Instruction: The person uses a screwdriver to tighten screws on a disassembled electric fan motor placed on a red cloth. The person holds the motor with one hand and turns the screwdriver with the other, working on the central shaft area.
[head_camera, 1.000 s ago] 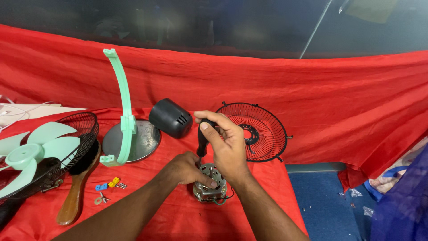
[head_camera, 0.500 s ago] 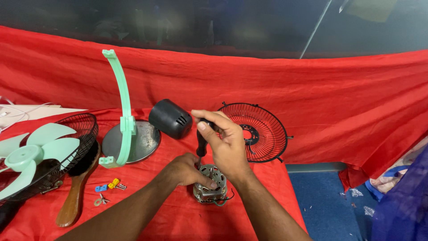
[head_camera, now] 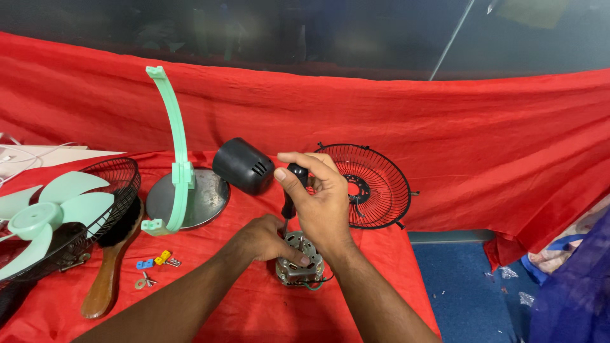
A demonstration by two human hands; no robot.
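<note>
Little has moved since a second ago: the right hand has kept its place above the fan motor, its fingers only slightly shifted on the black-handled screwdriver. That hand is closed around the handle, the tool standing upright with its shaft pointing down into the motor. The left hand curls over the motor's near side, gripping it where it sits on the red-draped worktop. Behind stand a black motor cover, a black wire grille and a mint-green stand on its round base.
</note>
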